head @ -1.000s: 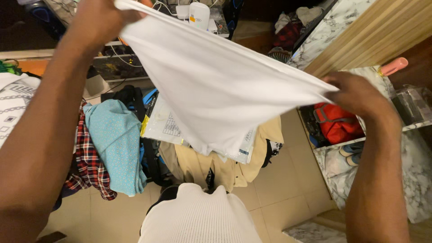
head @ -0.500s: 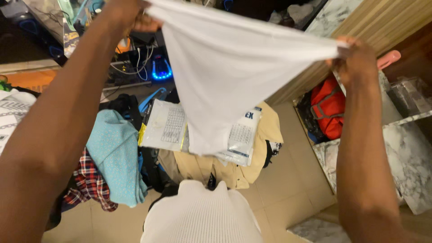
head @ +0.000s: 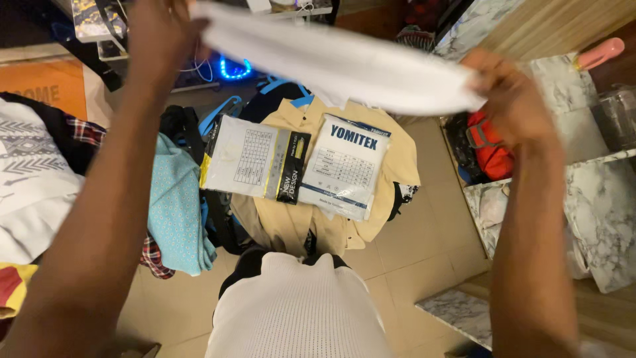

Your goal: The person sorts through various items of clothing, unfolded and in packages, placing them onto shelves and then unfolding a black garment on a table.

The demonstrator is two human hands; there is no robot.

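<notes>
A white cloth garment (head: 344, 63) is stretched flat and nearly edge-on between my two raised hands. My left hand (head: 158, 36) grips its left end near the top of the view. My right hand (head: 507, 93) grips its right end. Below the cloth, two flat plastic clothing packets lie on a tan shirt (head: 397, 166): a white one with a black strip (head: 255, 159) and a white one with blue trim (head: 344, 166). My white knitted top (head: 298, 311) fills the bottom centre.
A pile of clothes lies at left: a light blue patterned shirt (head: 175, 212), a red plaid piece (head: 156, 255), a white printed garment (head: 30, 172). A red bag (head: 490, 152) sits in a marble-patterned shelf (head: 596, 205) at right. Cables and a blue glowing device (head: 235, 69) lie behind. Beige floor tiles (head: 417, 272).
Both hands swung the white cloth up from hanging to nearly horizontal, uncovering both packets on the tan shirt. The view tilted downward.
</notes>
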